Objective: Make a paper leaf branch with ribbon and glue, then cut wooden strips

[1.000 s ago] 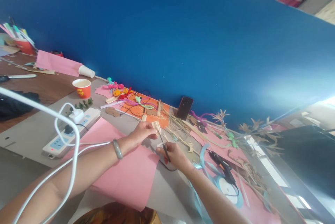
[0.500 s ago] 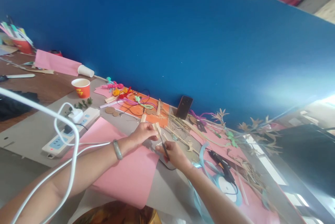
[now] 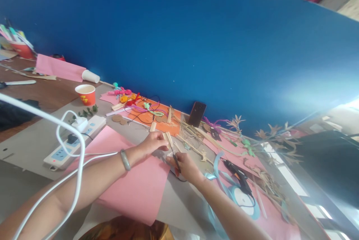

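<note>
My right hand [image 3: 183, 167] is closed round a pair of scissors [image 3: 176, 160]; one dark handle loop shows under the palm and the blades point up and away. Facing it, my left hand [image 3: 155, 142], with a bangle on its wrist, pinches a small pale straw-like strip [image 3: 168, 138] between thumb and fingers. The blades meet or nearly meet that strip; I cannot tell whether they touch. Both hands hover above the edge of a large pink paper sheet [image 3: 137, 187]. Beyond them lies an orange sheet [image 3: 175, 127] with pale scraps on it.
On the left are a power strip [image 3: 63, 154], white cables [image 3: 80, 172] and a red paper cup [image 3: 86, 96]. A phone [image 3: 197, 114] leans on the blue wall. To the right lie a glue gun [image 3: 238, 176], blue ribbon roll [image 3: 242, 199] and dried stalks [image 3: 269, 185].
The view has shifted very slightly. Both hands keep nearly the same place and grip, the scissors still beside the pale strip.
</note>
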`<control>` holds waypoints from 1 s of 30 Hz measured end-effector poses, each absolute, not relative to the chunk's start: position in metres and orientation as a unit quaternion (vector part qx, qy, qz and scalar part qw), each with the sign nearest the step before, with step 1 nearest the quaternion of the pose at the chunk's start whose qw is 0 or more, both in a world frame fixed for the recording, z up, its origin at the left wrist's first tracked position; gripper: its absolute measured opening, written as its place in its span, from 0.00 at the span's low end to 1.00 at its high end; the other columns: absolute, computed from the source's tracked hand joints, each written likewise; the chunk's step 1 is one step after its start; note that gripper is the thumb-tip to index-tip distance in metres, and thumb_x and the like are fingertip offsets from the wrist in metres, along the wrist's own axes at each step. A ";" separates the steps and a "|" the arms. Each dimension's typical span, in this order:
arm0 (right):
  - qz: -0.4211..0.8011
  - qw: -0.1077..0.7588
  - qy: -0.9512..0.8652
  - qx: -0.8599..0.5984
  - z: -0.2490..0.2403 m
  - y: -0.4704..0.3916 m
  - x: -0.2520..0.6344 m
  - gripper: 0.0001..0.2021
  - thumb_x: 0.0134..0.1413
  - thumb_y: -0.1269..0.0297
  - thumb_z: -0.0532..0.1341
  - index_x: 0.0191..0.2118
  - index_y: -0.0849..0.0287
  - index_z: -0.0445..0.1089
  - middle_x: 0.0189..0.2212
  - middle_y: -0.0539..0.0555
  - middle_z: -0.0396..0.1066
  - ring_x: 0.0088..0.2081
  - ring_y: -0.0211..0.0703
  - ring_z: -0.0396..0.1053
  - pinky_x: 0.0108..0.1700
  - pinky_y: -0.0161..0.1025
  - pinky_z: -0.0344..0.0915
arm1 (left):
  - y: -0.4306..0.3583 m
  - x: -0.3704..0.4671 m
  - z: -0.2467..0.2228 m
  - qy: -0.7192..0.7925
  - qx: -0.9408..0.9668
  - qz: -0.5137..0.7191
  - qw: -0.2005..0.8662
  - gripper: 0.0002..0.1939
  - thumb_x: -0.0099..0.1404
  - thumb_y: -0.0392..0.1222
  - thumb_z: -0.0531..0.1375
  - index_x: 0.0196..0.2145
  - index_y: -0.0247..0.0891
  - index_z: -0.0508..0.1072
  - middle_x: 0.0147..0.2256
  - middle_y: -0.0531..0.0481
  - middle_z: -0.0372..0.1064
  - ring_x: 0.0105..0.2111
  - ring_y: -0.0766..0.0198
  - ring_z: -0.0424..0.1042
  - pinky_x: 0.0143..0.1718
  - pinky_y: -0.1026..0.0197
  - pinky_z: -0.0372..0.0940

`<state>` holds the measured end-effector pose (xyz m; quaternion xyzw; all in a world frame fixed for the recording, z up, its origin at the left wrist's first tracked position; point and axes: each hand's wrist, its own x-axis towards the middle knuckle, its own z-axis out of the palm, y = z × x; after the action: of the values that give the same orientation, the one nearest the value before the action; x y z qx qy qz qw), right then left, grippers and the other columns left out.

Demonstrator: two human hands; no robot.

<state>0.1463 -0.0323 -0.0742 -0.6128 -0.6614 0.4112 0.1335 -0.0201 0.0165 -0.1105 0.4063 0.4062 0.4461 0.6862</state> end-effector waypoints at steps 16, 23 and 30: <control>0.184 0.174 -0.682 -0.686 -0.083 0.008 0.159 0.11 0.41 0.60 0.65 0.23 0.57 0.62 0.19 0.47 0.66 0.22 0.36 0.58 0.24 0.33 0.48 | 0.034 -0.029 -0.130 0.470 0.503 0.481 0.544 0.18 0.51 0.33 0.58 0.41 0.39 0.63 0.26 0.56 0.70 0.14 0.72 0.63 0.17 0.69 0.58; 0.159 0.150 -0.684 -0.696 -0.101 0.036 0.127 0.06 0.41 0.69 0.64 0.26 0.59 0.65 0.21 0.49 0.66 0.24 0.36 0.61 0.25 0.33 0.46 | 0.039 -0.032 -0.141 0.519 0.606 0.433 0.419 0.07 0.52 0.32 0.57 0.30 0.36 0.72 0.25 0.52 0.69 0.22 0.68 0.67 0.24 0.67 0.60; 0.218 0.211 -0.685 -0.662 -0.096 0.038 0.136 0.05 0.40 0.70 0.61 0.24 0.59 0.62 0.19 0.48 0.66 0.23 0.36 0.62 0.25 0.32 0.51 | 0.034 -0.034 -0.129 0.504 0.559 0.522 0.401 0.10 0.51 0.32 0.60 0.33 0.37 0.74 0.34 0.50 0.71 0.24 0.69 0.64 0.26 0.67 0.58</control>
<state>0.1357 0.0378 -0.0963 -0.6622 -0.6850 0.2181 0.2114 -0.0339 0.0341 -0.1287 0.5592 0.5037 0.5222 0.4012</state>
